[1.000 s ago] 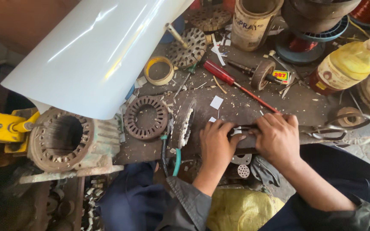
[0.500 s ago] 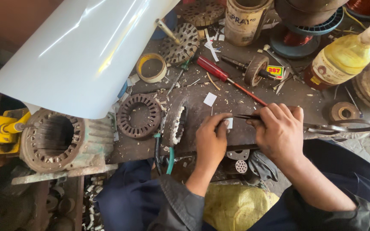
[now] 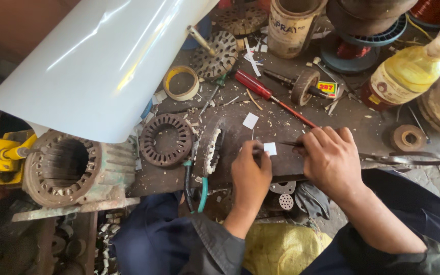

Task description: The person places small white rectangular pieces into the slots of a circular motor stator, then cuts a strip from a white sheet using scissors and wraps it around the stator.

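My left hand (image 3: 250, 173) pinches a small white paper piece (image 3: 270, 148) against a dark flat block on the workbench. My right hand (image 3: 329, 158) lies just to its right, fingers closed on a thin dark pointed tool (image 3: 290, 144) whose tip reaches toward the paper piece. A small stator ring with white slot lining (image 3: 211, 148) stands on edge just left of my left hand. Another white paper piece (image 3: 250, 120) lies on the bench above the hands.
A large rolled white sheet (image 3: 103, 66) overhangs the left half. Below it stand a big rusty motor stator (image 3: 64, 165) and a flat slotted ring (image 3: 166, 139). A red screwdriver (image 3: 266, 97), tape roll (image 3: 181, 83), yellow bottle (image 3: 408, 71), tin can (image 3: 291, 25) and copper wire spools (image 3: 352, 48) crowd the far bench.
The view has shifted slightly. My left hand has drawn in over the paper piece and my right hand has brought the tool tip closer to it.
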Tool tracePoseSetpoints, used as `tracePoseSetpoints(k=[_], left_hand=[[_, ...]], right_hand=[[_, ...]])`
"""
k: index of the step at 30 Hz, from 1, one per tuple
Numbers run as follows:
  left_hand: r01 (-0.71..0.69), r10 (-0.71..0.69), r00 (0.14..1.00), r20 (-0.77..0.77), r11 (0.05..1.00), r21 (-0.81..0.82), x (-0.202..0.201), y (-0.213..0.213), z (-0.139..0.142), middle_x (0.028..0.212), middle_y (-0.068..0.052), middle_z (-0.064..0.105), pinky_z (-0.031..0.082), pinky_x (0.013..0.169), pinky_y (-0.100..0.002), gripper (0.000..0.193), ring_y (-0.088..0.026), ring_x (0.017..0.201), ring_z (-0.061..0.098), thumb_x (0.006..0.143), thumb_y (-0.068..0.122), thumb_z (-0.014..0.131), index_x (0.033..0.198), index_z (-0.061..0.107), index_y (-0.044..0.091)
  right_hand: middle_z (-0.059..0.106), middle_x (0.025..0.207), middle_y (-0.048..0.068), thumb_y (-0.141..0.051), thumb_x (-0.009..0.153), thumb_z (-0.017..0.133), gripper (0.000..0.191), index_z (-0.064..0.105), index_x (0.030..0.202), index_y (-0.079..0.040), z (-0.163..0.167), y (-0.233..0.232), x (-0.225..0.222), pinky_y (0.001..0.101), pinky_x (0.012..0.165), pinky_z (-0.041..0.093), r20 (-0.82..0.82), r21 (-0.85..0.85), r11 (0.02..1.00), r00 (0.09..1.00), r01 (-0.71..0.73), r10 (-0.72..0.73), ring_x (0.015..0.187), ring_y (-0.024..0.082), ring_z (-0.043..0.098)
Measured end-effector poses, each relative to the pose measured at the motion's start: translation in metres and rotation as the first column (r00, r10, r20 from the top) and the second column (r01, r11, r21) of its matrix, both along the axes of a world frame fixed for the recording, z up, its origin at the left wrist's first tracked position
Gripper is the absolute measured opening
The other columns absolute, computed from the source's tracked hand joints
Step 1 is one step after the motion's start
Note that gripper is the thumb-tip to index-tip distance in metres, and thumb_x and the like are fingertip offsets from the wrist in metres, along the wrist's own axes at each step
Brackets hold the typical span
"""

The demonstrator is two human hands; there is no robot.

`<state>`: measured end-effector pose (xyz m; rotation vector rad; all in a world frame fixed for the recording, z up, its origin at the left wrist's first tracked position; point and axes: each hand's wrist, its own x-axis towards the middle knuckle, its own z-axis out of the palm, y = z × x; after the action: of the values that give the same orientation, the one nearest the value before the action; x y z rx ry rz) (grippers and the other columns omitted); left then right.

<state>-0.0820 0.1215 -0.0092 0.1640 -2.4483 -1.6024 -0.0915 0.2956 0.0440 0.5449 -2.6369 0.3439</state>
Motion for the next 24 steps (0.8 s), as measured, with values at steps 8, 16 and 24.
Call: tracePoseSetpoints(k=[8,16,24], left_hand=[[0.043,-0.079,0.991,-0.108,0.953,-0.300,0.011,-0.015,0.009,0.108,-0.019,0.068,0.054,0.074,-0.046,0.038,-0.038,0.093,0.068,0.092,0.013,0.074,0.125,0.060,0.003],[0.118,-0.306,0.936,-0.174,0.739,-0.663,0.038,-0.011,-0.003,0.136,-0.013,0.060,0.041,0.107,-0.052,0.052,-0.032,0.132,0.051,0.096,0.035,0.070,0.136,0.062,0.004],[0.133,-0.309,0.939,-0.151,0.732,-0.669,0.038,-0.012,-0.006,0.138,-0.014,0.058,0.039,0.108,-0.054,0.059,-0.034,0.131,0.050,0.089,0.039,0.073,0.136,0.063,0.005]], right_hand=[[0.067,0.090,0.008,-0.011,0.074,0.073,0.019,0.066,0.091,-0.006,-0.009,-0.007,-0.011,0.0427,0.082,0.046,0.022,0.025,0.995,0.995,-0.093,0.093,0.092,0.027,0.065],[0.068,0.085,0.006,-0.015,0.070,0.076,0.017,0.067,0.082,-0.008,-0.016,-0.011,-0.017,0.0417,0.076,0.050,0.137,0.030,0.999,0.990,-0.017,0.013,0.088,0.026,0.067],[0.066,0.081,0.006,-0.014,0.070,0.074,0.014,0.065,0.079,-0.008,-0.018,-0.017,-0.017,0.0414,0.077,0.050,0.138,0.064,0.997,0.990,-0.047,0.038,0.088,0.026,0.067]])
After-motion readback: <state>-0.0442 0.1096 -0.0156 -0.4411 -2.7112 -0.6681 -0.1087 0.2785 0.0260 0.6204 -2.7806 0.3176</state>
